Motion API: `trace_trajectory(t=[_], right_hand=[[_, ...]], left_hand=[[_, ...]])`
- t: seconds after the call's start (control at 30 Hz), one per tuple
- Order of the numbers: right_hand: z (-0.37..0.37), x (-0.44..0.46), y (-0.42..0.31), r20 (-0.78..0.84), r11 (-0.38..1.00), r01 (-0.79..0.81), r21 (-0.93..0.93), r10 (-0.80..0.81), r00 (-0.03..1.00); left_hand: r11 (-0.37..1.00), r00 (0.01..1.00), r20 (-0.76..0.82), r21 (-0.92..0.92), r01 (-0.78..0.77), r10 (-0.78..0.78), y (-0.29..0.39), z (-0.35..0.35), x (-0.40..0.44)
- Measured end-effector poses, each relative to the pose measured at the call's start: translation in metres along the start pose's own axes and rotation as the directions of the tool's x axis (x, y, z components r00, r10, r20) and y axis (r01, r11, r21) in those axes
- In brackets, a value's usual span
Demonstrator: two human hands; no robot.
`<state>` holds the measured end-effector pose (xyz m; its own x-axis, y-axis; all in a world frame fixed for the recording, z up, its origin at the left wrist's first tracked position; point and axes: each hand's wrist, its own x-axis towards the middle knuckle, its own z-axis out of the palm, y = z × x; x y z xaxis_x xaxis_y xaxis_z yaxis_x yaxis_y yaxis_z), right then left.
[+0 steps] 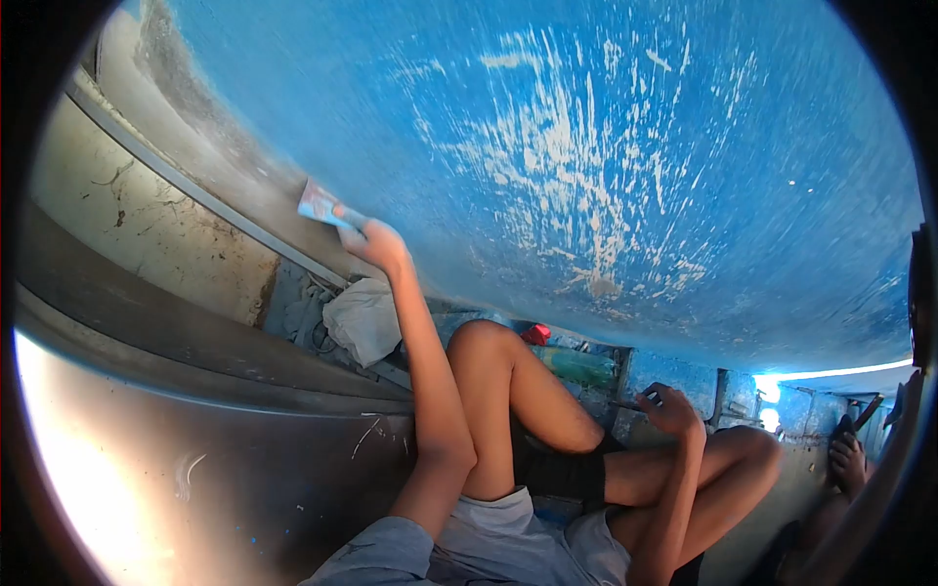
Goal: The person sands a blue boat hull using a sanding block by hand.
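My left hand (376, 246) is closed around a flat putty-knife-like tool (320, 205), its wide, bluish blade slightly blurred. The blade lies against or close to the lower left edge of a large blue surface (322, 88), beside a grey, bare-looking band. Over my bent legs, my right hand (672, 412) has curled fingers around something dark and thin that I cannot make out. Pale scratches and patches (576, 146) mark the middle of the blue surface.
Below my left hand lies a whitish plastic bag (363, 320). A green bottle (578, 366) and a red object (536, 334) are behind my knee. A metal rail (195, 186) runs along the left. At the far right is another person's hand (848, 461).
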<state>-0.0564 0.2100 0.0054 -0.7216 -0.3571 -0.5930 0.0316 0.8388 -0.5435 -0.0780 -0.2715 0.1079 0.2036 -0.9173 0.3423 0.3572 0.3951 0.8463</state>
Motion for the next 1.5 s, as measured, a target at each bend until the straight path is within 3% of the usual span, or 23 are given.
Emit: trace_trajectory(t=[0.1, 0.17, 0.23, 0.27, 0.43, 0.5, 0.53, 0.6, 0.63, 0.7, 0.73, 0.8, 0.83, 0.93, 1.0, 1.03, 1.13, 1.23, 1.3, 1.37, 1.43, 1.5], right_hand=[[-0.001, 0.001, 0.002, -0.019, 0.999, 0.039, -0.034, -0.040, 0.999], [-0.002, 0.001, 0.004, -0.022, 0.996, 0.074, -0.052, -0.075, 0.997], [-0.003, 0.000, 0.003, -0.026, 0.998, 0.046, -0.045, -0.048, 0.999], [-0.002, -0.001, 0.002, -0.019, 0.999, 0.019, -0.039, -0.020, 1.000], [-0.005, 0.001, 0.005, -0.018, 0.998, 0.044, -0.038, -0.045, 0.999], [0.001, 0.003, 0.008, 0.005, 0.997, 0.048, -0.059, -0.048, 0.999], [0.000, 0.002, 0.006, -0.006, 0.998, 0.055, -0.022, -0.055, 0.998], [0.001, 0.001, 0.005, -0.016, 0.998, 0.066, 0.002, -0.066, 0.998], [0.002, 0.002, 0.005, -0.024, 0.997, 0.062, -0.046, -0.063, 0.998], [-0.001, 0.003, 0.010, -0.047, 0.994, 0.052, -0.092, -0.057, 0.997], [0.000, 0.003, 0.012, -0.028, 0.995, 0.053, -0.088, -0.055, 0.998], [0.000, 0.003, 0.009, -0.020, 0.995, 0.059, -0.074, -0.060, 0.998], [0.000, 0.002, 0.007, -0.040, 0.995, 0.073, -0.073, -0.076, 0.996], [0.005, 0.006, 0.022, -0.062, 0.991, 0.102, -0.088, -0.107, 0.992], [0.011, 0.011, 0.027, -0.049, 0.987, 0.136, -0.090, -0.141, 0.989], [0.009, 0.011, 0.024, -0.040, 0.991, 0.110, -0.071, -0.113, 0.993], [0.006, 0.010, 0.014, -0.042, 0.994, 0.084, -0.066, -0.087, 0.995], [0.001, 0.004, 0.011, -0.039, 0.994, 0.079, -0.070, -0.082, 0.996], [0.000, 0.001, 0.005, -0.023, 0.995, 0.081, -0.064, -0.083, 0.996], [-0.003, -0.001, 0.001, 0.004, 0.998, 0.016, -0.065, -0.016, 1.000], [-0.002, 0.003, 0.009, -0.020, 0.996, 0.042, -0.074, -0.044, 0.999], [0.004, 0.004, 0.014, -0.021, 0.994, 0.074, -0.078, -0.076, 0.997]], left_hand=[[0.996, 0.989, 0.123, 0.028, -0.084, 0.080, -0.012, -0.004, 0.002], [0.994, 0.998, -0.017, 0.095, 0.059, -0.058, -0.091, -0.023, 0.019], [0.891, 0.886, -0.097, 0.001, 0.455, -0.453, -0.140, -0.055, 0.023], [0.891, 0.888, -0.088, 0.001, 0.453, -0.452, -0.133, -0.050, 0.022], [0.970, 0.964, -0.107, -0.037, 0.242, -0.244, -0.067, -0.019, 0.001], [0.999, 0.995, 0.090, 0.029, -0.031, 0.029, -0.003, -0.004, -0.003], [0.999, 0.996, 0.089, 0.039, -0.037, 0.033, 0.006, 0.001, -0.004], [0.968, 0.965, 0.106, 0.058, -0.245, 0.238, 0.013, 0.006, -0.006], [0.969, 0.967, 0.092, 0.054, -0.242, 0.237, 0.004, 0.000, -0.003], [0.988, 0.989, 0.126, 0.128, -0.087, 0.070, -0.043, -0.020, 0.014], [0.932, 0.981, 0.091, 0.338, 0.130, -0.170, -0.057, -0.037, 0.023], [0.796, 0.924, 0.019, 0.515, 0.318, -0.382, -0.107, -0.054, 0.057], [0.835, 0.922, -0.025, 0.415, 0.361, -0.386, -0.079, -0.048, 0.046], [0.977, 0.987, 0.070, 0.170, 0.128, -0.142, 0.008, -0.014, 0.021], [0.989, 0.984, 0.175, 0.144, -0.011, -0.014, 0.045, -0.001, 0.017], [0.985, 0.955, 0.275, 0.096, -0.145, 0.113, 0.051, 0.000, 0.018], [0.953, 0.950, 0.205, 0.141, -0.268, 0.237, 0.015, -0.004, 0.010], [0.979, 0.991, 0.113, 0.194, 0.055, -0.078, -0.157, -0.059, 0.057], [0.956, 0.971, 0.050, 0.192, 0.222, -0.235, -0.186, -0.073, 0.068], [0.935, 0.947, 0.000, 0.159, 0.317, -0.321, -0.127, -0.055, 0.048], [0.932, 0.940, 0.053, 0.162, 0.325, -0.337, -0.015, -0.028, 0.021], [0.984, 0.981, 0.155, 0.154, 0.094, -0.118, 0.034, -0.011, 0.014]])
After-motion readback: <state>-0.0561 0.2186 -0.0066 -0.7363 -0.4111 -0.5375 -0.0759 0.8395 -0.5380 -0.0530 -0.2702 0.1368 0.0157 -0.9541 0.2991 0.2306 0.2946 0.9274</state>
